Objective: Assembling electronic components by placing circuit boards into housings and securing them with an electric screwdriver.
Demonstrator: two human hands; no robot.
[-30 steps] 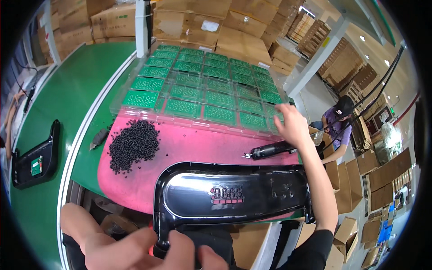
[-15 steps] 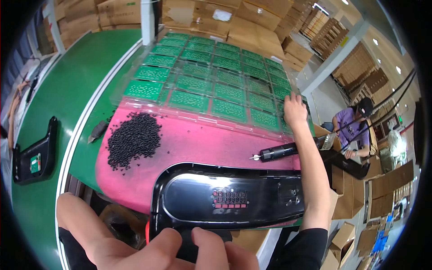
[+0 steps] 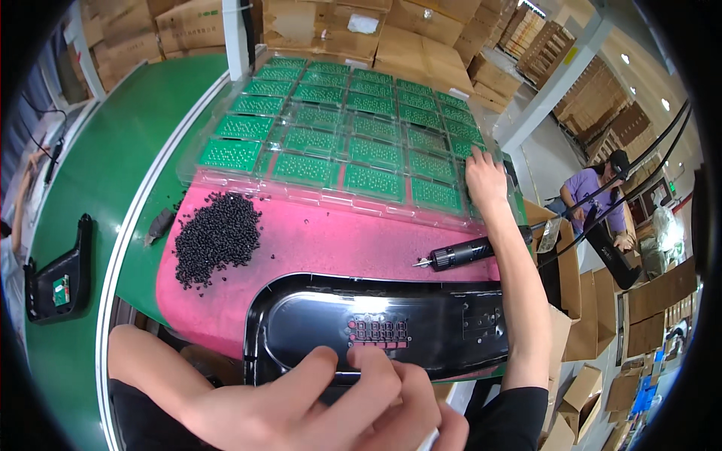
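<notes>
we note a green bench (image 3: 105, 188); on it a pink mat (image 3: 323, 240), a black part (image 3: 56, 278) well to the left.

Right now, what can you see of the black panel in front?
The black panel is a long, glossy, plastic-looking housing with rounded corners and a raised rim. It lies flat across the near edge of the pink mat. A red digit display sits mid-panel, faint button marks at the right end. The left hand rests fingers on its near edge; the right forearm crosses its right end.

I see only one view, from the head camera, looking steeply down and close on the pink mat (image 3: 353, 240).
</notes>
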